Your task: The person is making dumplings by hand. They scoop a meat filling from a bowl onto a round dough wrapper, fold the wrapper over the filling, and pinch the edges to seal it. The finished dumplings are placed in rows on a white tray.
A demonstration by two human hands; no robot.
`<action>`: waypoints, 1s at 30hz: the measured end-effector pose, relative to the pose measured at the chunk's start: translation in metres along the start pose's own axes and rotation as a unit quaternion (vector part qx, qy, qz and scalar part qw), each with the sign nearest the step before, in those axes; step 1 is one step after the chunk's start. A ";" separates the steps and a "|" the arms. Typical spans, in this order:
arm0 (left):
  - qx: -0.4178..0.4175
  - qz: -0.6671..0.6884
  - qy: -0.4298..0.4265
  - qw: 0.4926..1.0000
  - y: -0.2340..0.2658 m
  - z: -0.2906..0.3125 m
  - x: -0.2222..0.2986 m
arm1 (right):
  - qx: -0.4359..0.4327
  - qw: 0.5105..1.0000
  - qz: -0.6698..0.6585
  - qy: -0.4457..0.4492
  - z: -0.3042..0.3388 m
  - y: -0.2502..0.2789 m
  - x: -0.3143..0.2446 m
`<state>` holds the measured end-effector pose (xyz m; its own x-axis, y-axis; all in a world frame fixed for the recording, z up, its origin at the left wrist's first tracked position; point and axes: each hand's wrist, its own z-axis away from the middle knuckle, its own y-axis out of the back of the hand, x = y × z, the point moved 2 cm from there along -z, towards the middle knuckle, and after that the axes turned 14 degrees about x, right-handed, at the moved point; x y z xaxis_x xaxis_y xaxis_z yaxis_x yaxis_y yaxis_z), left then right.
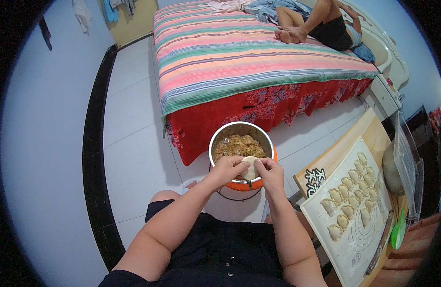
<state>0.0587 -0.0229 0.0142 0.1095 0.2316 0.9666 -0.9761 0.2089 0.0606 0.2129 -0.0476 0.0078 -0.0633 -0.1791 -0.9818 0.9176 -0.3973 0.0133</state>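
Note:
Between my two hands is a round, pale dumpling wrapper [249,169], held over the near rim of a metal pot. My left hand [228,169] pinches its left edge, and the fingers of my right hand [269,171] close on its right edge. Brown minced filling [239,145] lies in the metal pot [214,138], which rests on something orange. To my right, several shaped dumplings [347,210] sit in rows on a white mat [321,225] marked with circles. Whether filling is on the wrapper cannot be made out.
The mat lies on a wooden board [373,125], with a rolling pin [379,243] and a green spoon [398,231] by its right edge. Beyond the pot stands a bed [220,62] with a striped cover, where another person [321,28] lies. A pale wall [43,119] runs along the left.

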 end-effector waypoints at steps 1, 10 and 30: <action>0.007 0.002 -0.005 1.000 0.000 0.000 0.000 | -0.001 1.000 0.023 0.010 -0.001 0.000 0.000; 0.052 0.068 0.046 0.995 -0.003 -0.002 -0.003 | 0.012 0.999 -0.020 -0.034 -0.008 0.000 0.012; 0.094 0.093 0.078 0.988 0.021 -0.012 -0.002 | -0.033 0.988 0.117 0.095 -0.009 0.016 -0.002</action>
<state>0.0406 -0.0074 0.0109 -0.0619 0.3964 0.9160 -0.9981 -0.0272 -0.0556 0.2309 -0.0455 0.0080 0.2223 -0.0842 -0.9713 0.9222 -0.3052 0.2375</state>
